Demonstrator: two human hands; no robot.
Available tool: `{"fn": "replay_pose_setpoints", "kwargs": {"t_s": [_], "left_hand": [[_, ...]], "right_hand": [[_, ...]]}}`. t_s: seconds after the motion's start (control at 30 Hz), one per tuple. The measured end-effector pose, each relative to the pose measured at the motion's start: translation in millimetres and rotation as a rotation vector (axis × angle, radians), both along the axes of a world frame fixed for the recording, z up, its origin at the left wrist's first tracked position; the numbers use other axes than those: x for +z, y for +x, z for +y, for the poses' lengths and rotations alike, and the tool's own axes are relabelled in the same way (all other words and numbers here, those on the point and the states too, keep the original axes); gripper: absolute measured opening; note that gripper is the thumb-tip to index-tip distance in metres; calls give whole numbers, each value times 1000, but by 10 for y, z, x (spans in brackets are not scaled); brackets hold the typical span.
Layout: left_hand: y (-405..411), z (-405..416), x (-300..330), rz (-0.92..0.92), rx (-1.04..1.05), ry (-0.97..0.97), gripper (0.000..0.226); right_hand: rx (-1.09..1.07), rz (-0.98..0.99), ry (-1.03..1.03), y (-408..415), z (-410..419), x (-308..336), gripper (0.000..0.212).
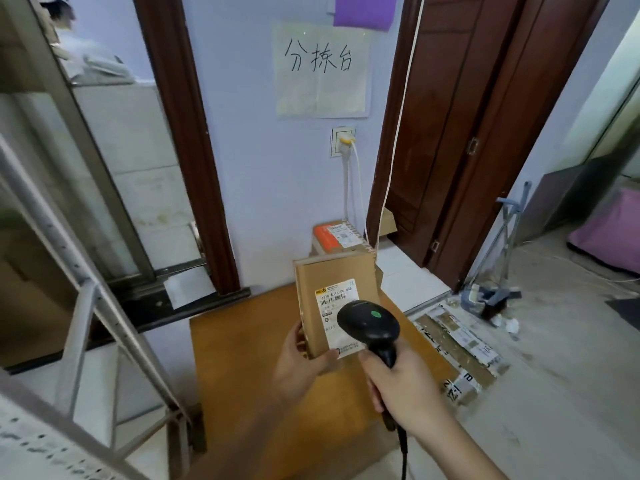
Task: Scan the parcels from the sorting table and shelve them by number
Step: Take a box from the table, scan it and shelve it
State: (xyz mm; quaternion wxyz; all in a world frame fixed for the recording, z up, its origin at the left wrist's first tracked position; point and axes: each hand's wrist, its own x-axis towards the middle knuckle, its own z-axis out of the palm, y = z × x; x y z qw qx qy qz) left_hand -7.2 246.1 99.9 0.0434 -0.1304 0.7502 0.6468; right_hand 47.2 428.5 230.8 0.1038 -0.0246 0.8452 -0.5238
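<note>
Holding a brown parcel (337, 299) upright above the sorting table (242, 341), left hand (298, 368) curled round its lower edge, thumb across the front. Gripping the scanner (369, 323) in the right hand (401, 386), fingers wrapped round the handle, head just beyond them, partly covering the label (334, 306). Risking a missed read, probably, from aiming too close.

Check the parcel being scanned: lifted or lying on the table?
Lifted. The left hand grips the parcel at its lower corner, tilted above the table; the right hand aims the scanner at its label.
</note>
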Motion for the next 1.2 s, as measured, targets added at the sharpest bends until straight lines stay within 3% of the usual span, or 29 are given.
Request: {"fn": "replay_pose_setpoints", "kwargs": {"t_s": [0.33,0.57,0.7,0.83,1.07,1.2], "left_hand": [[880,-320,63,7,38,49,103],[1647,-817,-71,-30,27,71,124],[2212,-1125,-72,-44,45,52,110],[2737,-1413,-34,-37,82,39,118],[3630,-1568,259,18,235,112,86],[4163,-1594,318,41,395,125,108]], "right_hand": [[37,19,33,834,-248,162,7],[56,8,5,1507,-627,127,8],[112,20,9,1975,-832,29,8],[168,27,-17,2379,-1048,54,8],[356,13,-82,2878,-1314,173,10],[462,25,-127,3182,-1413,274,10]]}}
